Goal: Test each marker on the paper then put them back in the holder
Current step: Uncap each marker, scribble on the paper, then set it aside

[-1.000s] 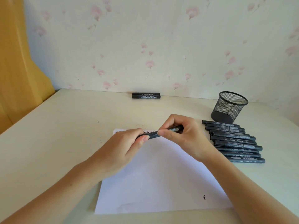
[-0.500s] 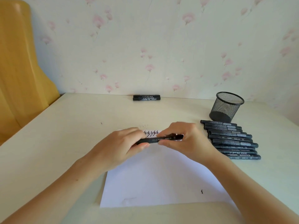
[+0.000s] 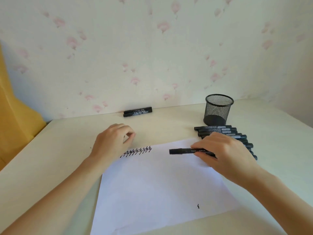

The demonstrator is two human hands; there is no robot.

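Observation:
My right hand grips a capped black marker, held level just above the right part of the white paper. Behind that hand, several black markers lie in a row on the table. The black mesh holder stands upright behind the row, and I see nothing inside it. My left hand hovers at the paper's upper left corner with loosely curled fingers and holds nothing. A line of black zigzag marks runs along the paper's top edge. One small mark sits near the lower right.
Two more black markers lie side by side against the flowered wall at the back. A yellow curtain hangs past the table's left edge. The cream table reaches the wall.
My hands have parted. The left hand let go of the marker and drew back to the left. The right hand carried the marker to the right, towards the row.

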